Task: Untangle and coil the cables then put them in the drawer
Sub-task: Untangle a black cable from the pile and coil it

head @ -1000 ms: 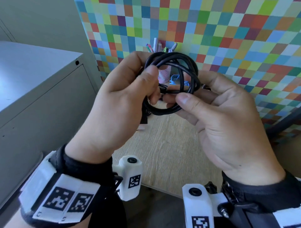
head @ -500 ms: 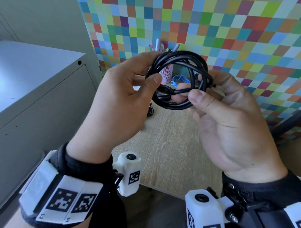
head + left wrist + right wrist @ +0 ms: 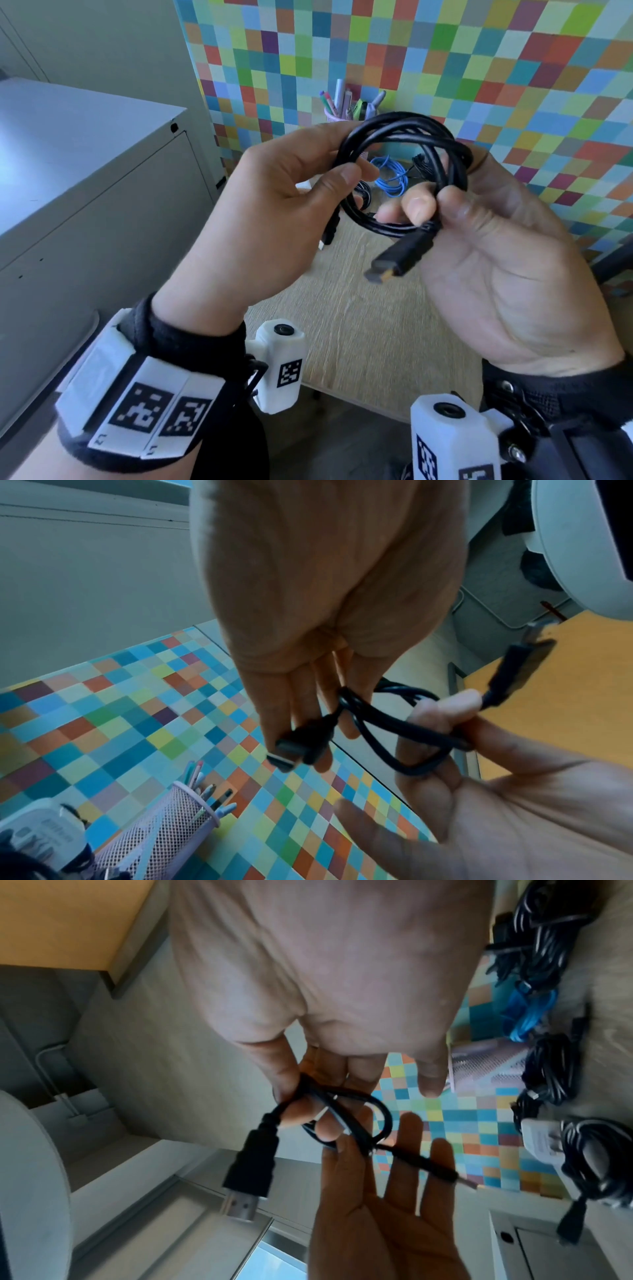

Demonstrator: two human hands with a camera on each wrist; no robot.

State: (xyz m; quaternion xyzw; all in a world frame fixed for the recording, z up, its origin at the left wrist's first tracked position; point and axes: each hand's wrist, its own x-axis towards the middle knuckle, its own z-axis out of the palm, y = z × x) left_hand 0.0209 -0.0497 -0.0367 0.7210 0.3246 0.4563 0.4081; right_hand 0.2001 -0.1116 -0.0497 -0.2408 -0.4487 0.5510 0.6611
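both hands pinch the black hdmi cable [image 3: 404,137] coil, left hand [image 3: 260,212] at 9 o'clock, right hand [image 3: 507,260] at 4 o'clock; loose plug [image 3: 399,258] may spring loops open.

Both hands are held up in front, close together. The left hand [image 3: 260,219] sits at about 9 o'clock, thumb and first finger pinching the coiled black cable [image 3: 404,137]. The right hand [image 3: 507,274] sits at about 3 o'clock, thumb and fingertips [image 3: 419,205] pinching the same coil near its plug. Black straps wrap both wrists.
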